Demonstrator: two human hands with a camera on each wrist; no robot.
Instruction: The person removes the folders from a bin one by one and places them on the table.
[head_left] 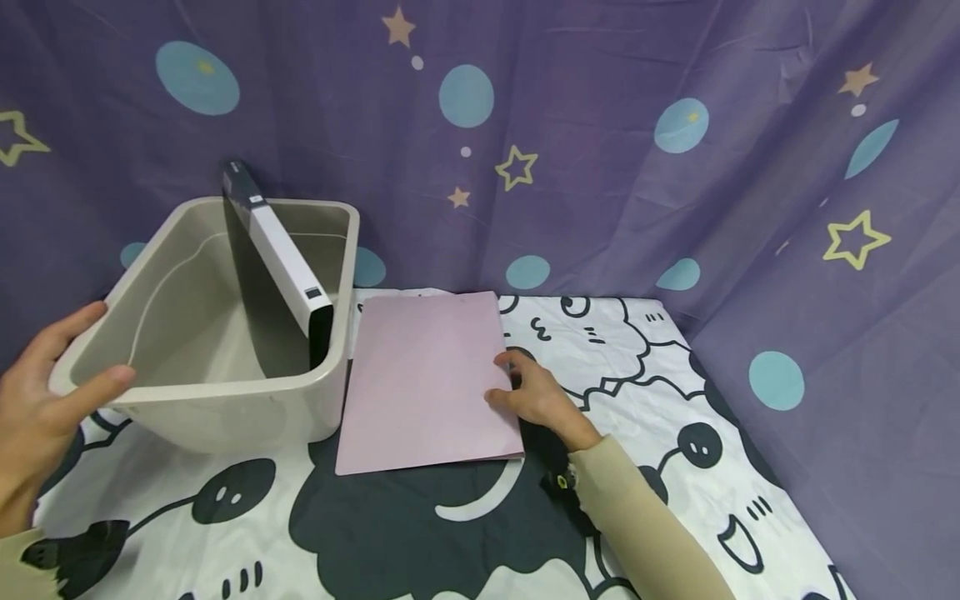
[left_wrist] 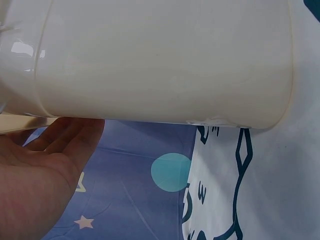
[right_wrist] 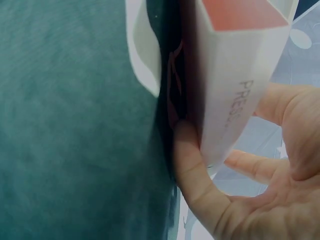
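Observation:
On the left stands a beige plastic bin [head_left: 225,417], and my left hand [head_left: 45,400] grips its left rim, thumb over the near corner. The left wrist view shows the bin's wall [left_wrist: 165,65] with fingers [left_wrist: 80,140] at its edge. Leaning inside the bin is a binder [head_left: 288,262] with a white and dark spine. Right of the bin lies a pink folder [head_left: 427,383], its right edge held between the thumb and fingers of my right hand [head_left: 536,392]. Up close, the folder's pale spine [right_wrist: 240,95] carries printed letters, and a thumb and fingers reach around it.
A cloth [head_left: 247,542] with black and white cartoon sheep covers the surface. Behind and to the right hangs a purple curtain [head_left: 585,167] with stars and blue dots. The bin's back rim stands close to the curtain.

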